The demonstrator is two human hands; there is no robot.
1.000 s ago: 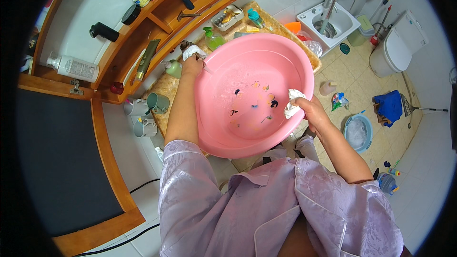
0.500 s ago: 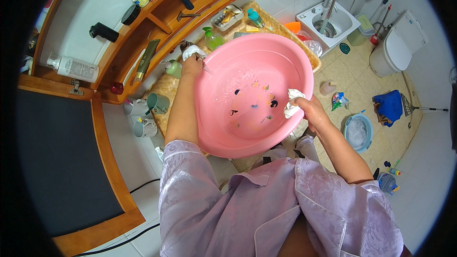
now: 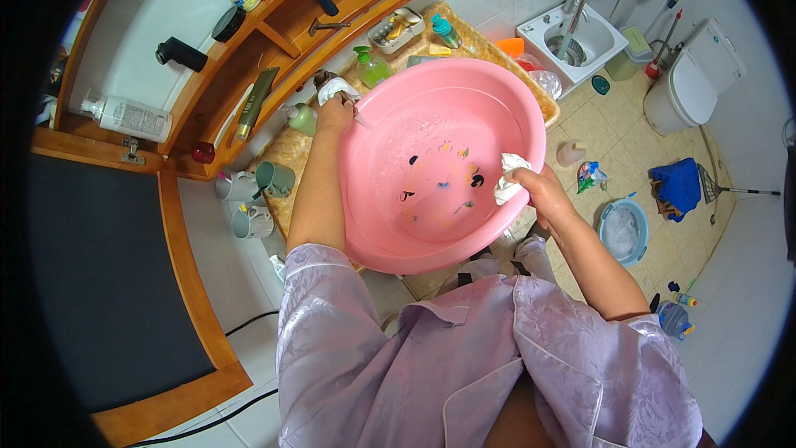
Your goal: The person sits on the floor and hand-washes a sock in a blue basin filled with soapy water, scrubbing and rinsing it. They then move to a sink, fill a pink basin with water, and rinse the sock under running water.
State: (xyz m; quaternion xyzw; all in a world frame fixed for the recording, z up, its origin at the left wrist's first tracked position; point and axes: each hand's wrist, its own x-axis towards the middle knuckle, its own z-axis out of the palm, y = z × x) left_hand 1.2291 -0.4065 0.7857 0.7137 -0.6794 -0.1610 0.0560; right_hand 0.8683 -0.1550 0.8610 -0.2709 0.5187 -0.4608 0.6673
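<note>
A large pink basin rests on the counter in front of me, with shallow water and small coloured patterns or bits at its bottom. Beyond its left rim, my left hand is closed at a dark metal faucet, where something white shows; its fingertips are partly hidden. On the opposite side, my right hand grips the basin's right rim, pinching a crumpled white cloth against it. The cloth hangs over the inner wall.
Pump bottles and cups stand about the counter. A wooden cabinet with an open door is at left. To the right are a mop sink, toilet, blue stool and blue bucket.
The bubbly patch on the water at the basin's far left has shrunk and calmed. Both hands, the cloth and the basin stay nearly in place.
</note>
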